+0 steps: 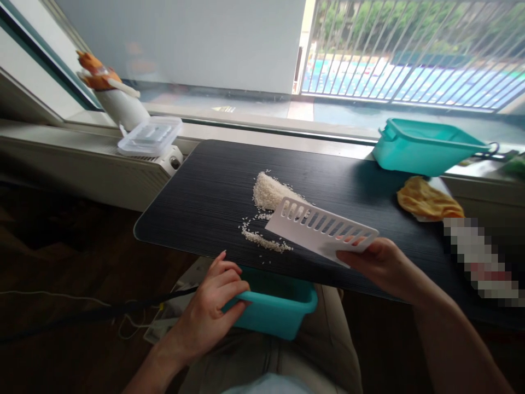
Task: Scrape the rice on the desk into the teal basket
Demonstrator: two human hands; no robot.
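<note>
Fingers (355,258) of the right hand (385,268) are pinching a slotted white scraper (315,239), its long axis pointing leftward from near the worktop's (197,202) front edge toward the rice (268,191).

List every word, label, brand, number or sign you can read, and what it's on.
No legible text.
Small yellowish-white marking at the clear glass window: too small to read.
Pixelated patch at far right: too blurred to read.
Slotted white plastic sheet: no lettering visible.
</note>
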